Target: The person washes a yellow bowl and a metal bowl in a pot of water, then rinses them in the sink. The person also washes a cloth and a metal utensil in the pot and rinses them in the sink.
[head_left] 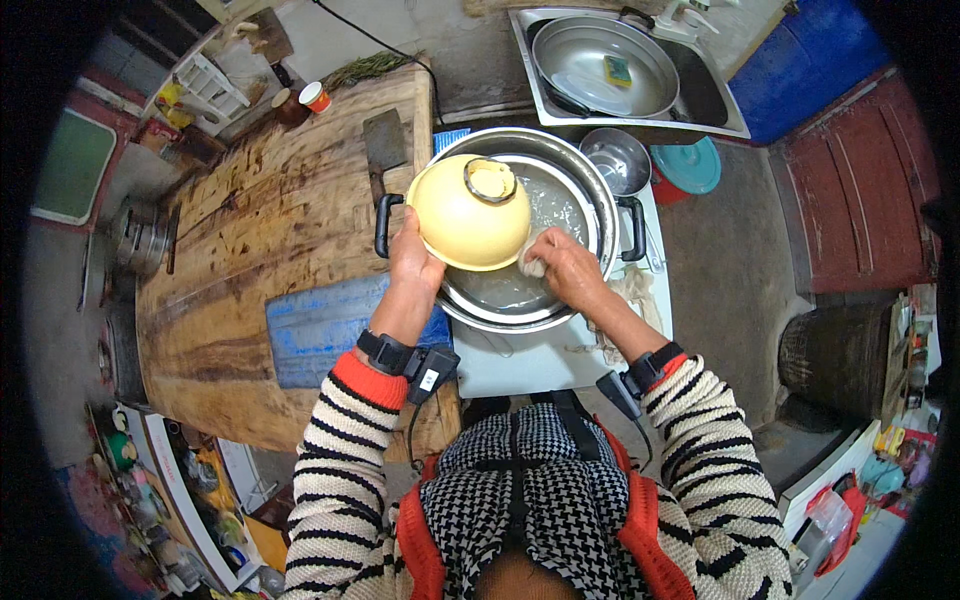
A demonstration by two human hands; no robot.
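A yellow, domed pot lid [457, 217] with a dark-rimmed round knob is tilted above a large steel basin. My left hand [412, 259] grips its left rim, with the fingers partly hidden beneath it. Bunched in my right hand [566, 266] is a pale wet cloth [533, 255], pressed near the lid's lower right edge. The two-handled steel basin [609, 225] has a smaller steel basin [592, 217] inside it that holds cloudy water. Both basins are on a white tabletop [510, 364].
On the wooden table [247, 255] at left lie a cleaver [386, 142] and a blue mat [322, 330]. A small steel bowl [616, 161] and a rag [637, 296] are right of the basin. Behind, a sink [712, 109] holds a large pan [570, 56] with a sponge [617, 71].
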